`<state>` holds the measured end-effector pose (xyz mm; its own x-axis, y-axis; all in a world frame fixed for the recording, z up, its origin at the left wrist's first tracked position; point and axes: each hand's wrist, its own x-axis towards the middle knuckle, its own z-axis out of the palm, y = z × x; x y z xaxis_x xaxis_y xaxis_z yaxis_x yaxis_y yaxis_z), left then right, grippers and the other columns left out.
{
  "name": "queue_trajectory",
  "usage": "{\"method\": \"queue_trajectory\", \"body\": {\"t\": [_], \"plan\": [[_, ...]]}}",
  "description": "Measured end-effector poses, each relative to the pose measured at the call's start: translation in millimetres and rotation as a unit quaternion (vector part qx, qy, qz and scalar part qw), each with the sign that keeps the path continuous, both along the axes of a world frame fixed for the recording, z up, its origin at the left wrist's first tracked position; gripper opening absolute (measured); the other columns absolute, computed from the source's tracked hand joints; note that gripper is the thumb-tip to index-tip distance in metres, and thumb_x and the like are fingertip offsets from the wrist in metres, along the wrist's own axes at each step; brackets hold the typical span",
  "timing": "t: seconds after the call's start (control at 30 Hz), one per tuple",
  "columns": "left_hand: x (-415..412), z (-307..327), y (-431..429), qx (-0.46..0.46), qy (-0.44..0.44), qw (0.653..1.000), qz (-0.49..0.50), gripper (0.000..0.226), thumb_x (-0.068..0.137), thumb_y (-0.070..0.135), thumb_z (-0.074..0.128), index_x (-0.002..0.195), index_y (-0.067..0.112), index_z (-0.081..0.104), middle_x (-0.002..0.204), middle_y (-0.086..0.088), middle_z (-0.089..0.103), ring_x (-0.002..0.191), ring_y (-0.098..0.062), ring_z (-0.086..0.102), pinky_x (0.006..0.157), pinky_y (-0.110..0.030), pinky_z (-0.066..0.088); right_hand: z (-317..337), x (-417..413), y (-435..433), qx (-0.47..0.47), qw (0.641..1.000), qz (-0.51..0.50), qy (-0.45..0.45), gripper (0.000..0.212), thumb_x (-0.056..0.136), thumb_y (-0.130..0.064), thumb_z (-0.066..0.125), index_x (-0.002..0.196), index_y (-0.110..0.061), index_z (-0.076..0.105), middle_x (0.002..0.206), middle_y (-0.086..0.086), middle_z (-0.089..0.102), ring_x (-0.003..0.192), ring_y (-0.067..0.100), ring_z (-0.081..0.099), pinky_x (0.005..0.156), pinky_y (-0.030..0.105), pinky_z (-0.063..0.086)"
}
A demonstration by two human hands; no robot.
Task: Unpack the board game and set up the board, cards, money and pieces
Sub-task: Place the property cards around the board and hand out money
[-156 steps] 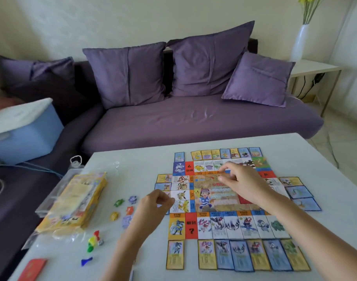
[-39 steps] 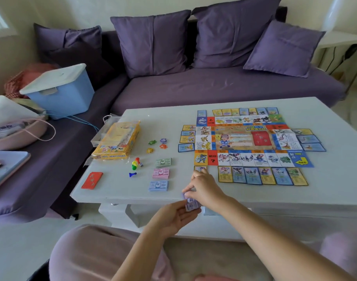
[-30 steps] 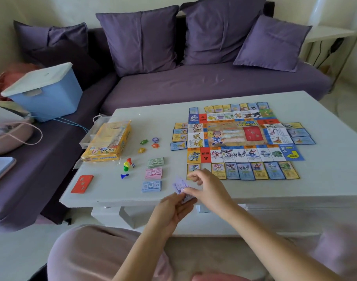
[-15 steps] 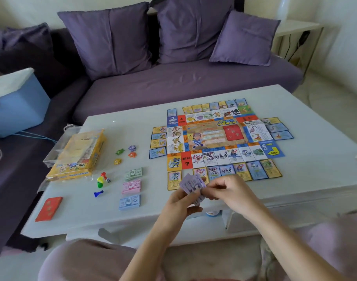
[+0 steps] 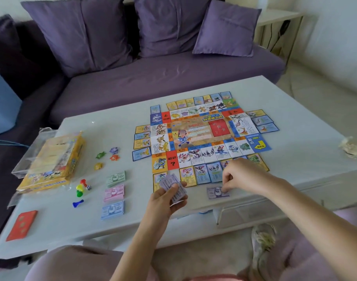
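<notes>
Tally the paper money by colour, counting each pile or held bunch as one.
green pile: 1
pink pile: 1
blue pile: 1
purple: 2, purple wad in left hand, purple note pinched by right hand
Total: 5

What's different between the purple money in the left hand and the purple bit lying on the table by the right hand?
The bundle is several notes, fanned out; the note looks like one, or a thin few. The bundle is lifted above the table, gripped by the left hand; the note lies flat near the front edge, with the right hand's curled fingers pinching its edge. Both are purple play money.
</notes>
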<state>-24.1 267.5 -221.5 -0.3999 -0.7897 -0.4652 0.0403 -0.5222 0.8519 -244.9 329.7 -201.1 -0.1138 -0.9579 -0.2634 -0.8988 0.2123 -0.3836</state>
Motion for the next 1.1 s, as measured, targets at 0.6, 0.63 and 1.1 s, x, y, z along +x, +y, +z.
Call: {"method": "queue_trajectory", "body": {"t": [0.6,0.63,1.1], "plan": [[13.4,-5.2,-7.9,-0.017,-0.011,1.000,-0.013,0.014,0.092,0.009,0.056,0.092,-0.002,0.066,0.075,-0.006,0.069,0.063,-0.015,0.063,0.059,-0.022,0.054,8.4,2.5,-9.7,-0.049,0.996,-0.019,0.072,0.037,0.075,-0.052,0.073,0.064,-0.020,0.057,0.060,-0.006,0.059,0.054,0.008,0.049,0.045,0.015,0.024],[14.3,-5.1,-8.8,-0.029,-0.018,0.999,-0.017,0.015,0.091,0.010,0.058,0.092,-0.002,0.066,0.075,-0.006,0.068,0.062,-0.014,0.063,0.059,-0.022,0.054,12.8,5.1,-9.5,-0.069,0.996,-0.032,0.043,0.037,0.078,-0.050,0.071,0.062,-0.019,0.057,0.057,-0.005,0.057,0.051,0.007,0.047,0.044,0.015,0.025],[33.1,37.8,-92.5,-0.288,-0.160,0.940,-0.089,0.031,0.076,0.038,0.067,0.076,0.008,0.066,0.054,-0.001,0.063,0.044,-0.011,0.058,0.046,-0.022,0.046,41.1,80.0,-116.6,-0.122,0.953,0.005,-0.277,0.014,0.084,-0.027,0.071,0.072,-0.022,0.067,0.052,-0.018,0.061,0.051,-0.005,0.057,0.051,0.008,0.040]]}}
